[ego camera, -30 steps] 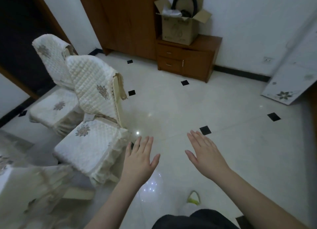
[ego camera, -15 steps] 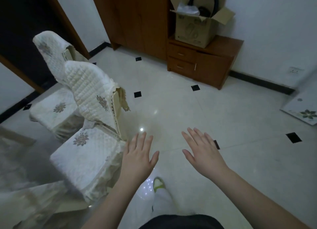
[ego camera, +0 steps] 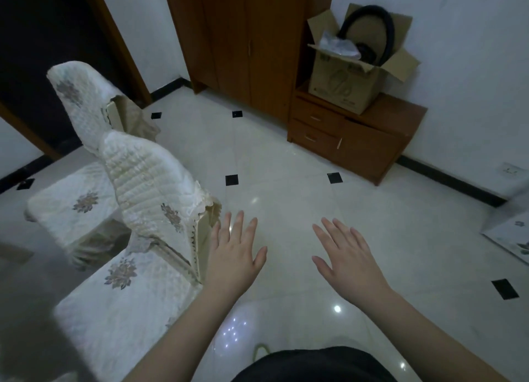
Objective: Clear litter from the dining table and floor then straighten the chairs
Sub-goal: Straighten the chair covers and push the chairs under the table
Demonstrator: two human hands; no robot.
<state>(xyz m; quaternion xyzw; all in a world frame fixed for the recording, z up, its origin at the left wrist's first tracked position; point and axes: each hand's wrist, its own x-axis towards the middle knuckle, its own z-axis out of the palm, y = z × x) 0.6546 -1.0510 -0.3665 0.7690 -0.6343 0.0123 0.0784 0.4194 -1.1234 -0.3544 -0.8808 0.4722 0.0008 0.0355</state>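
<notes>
Glossy white tile floor [ego camera: 286, 181] with small black diamond insets, tall brown wooden wardrobe [ego camera: 243, 38], two cream quilted-cover chairs [ego camera: 148, 198] at left, low wooden drawer cabinet [ego camera: 352, 141] bearing open cardboard box [ego camera: 349, 86], left hand [ego camera: 233, 255] just beside nearer chair back and right hand [ego camera: 347, 255], both spread flat and empty.

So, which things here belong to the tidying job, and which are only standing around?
For the job:
near chair
far chair
floor
left hand and right hand, both open and empty

Just there:
wardrobe
low cabinet
cardboard box
</notes>
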